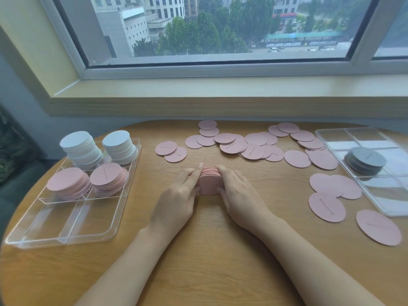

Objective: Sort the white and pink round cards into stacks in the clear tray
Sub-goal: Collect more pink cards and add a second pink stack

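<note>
Two hands meet at the middle of the wooden table (209, 250), and you've got a bundle of pink cards (209, 181) standing on edge between them. Your left hand (176, 195) curls its fingers against the bundle's left side, index finger stretched up along the top edge. Your right hand (239, 195) wraps the other side, fingers bent over the rim, so both hands grip the same bundle.

Off to your left sits the clear tray (66, 237), its nearest compartments bare. Beyond those, two pink stacks (68, 181) fill the middle row side by side, and two white stacks (78, 142) rise in the far row, leaning a little.

To your right, loose pink cards (326, 206) lie flat and scattered on the wood, one near the table edge, a few overlapping just beside a second clear tray (388, 208). That tray holds a short stack of grey cards (366, 160) in one of its compartments.

Further out, a long spread of pink cards (254, 146) runs across the far half of the table, many overlapping, some showing handwriting-style lettering. Behind it all, the window sill (220, 89) and the window (209, 29) looking onto trees and buildings.
</note>
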A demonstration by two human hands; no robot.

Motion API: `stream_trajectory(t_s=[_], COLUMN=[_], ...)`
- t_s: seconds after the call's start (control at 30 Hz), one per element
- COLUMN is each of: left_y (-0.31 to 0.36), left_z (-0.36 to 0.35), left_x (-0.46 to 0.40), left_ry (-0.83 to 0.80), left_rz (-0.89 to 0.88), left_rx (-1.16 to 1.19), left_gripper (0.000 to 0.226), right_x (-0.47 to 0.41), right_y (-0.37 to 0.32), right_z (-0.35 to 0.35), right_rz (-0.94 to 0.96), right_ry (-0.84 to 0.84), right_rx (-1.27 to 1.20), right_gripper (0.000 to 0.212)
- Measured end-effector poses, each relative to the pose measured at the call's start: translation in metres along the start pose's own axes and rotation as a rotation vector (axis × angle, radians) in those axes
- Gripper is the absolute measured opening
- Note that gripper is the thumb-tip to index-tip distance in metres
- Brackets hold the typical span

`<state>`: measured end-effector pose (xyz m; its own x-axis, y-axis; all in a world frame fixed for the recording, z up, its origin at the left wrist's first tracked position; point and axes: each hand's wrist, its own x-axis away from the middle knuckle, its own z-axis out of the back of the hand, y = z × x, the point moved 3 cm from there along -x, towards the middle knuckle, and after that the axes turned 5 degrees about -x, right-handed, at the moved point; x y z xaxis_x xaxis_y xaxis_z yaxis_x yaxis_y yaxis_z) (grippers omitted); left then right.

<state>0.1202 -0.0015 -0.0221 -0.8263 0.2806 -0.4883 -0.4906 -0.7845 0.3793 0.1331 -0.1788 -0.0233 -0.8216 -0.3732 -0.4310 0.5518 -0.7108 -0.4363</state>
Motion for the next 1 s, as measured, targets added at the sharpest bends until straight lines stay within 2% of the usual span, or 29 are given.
stream_trajectory(t_s=[0.23,0.4,0.47,0.57,0.73,0.8,0.9,1.0], left_y=[-0.001,-0.003,-0.005,-0.003,-0.006,-0.017,-0.050,-0.082], left_z=[0.001,0.006,0.006,0.002,0.008,0.013,0.017,0.016], left_x=[0.000,-0.004,-0.006,-0.010,-0.024,-0.030,-0.045,-0.062], left_ry=[-0.005,0.028,0.054,0.035,-0.024,0.008,0.140,0.102], left_rz=[0.017,0.051,0.128,0.239,0.275,0.279,0.315,0.413], left_rx=[0.025,0.174,0.270,0.400,0.503,0.425,-0.018,-0.197], left_gripper=[0.059,0.059,0.056,0.055,0.042,0.037,0.032,0.043], right_x=[-0.001,-0.001,-0.002,-0.004,-0.005,-0.005,-0.005,-0.004], right_y=[0.000,-0.001,0.003,0.010,0.012,0.015,0.021,0.021], right_z=[-0.006,0.007,0.011,0.013,0.016,0.018,0.018,0.017], right_rz=[0.004,-0.092,-0.200,-0.340,-0.398,-0.421,-0.462,-0.457], right_ry=[-0.028,-0.025,-0.006,0.000,0.094,0.139,0.178,0.171], right_rx=[-0.062,-0.366,-0.497,-0.761,-0.946,-0.977,-1.041,-1.062], right_gripper=[0.062,0.064,0.056,0.032,0.023,0.021,0.019,0.020])
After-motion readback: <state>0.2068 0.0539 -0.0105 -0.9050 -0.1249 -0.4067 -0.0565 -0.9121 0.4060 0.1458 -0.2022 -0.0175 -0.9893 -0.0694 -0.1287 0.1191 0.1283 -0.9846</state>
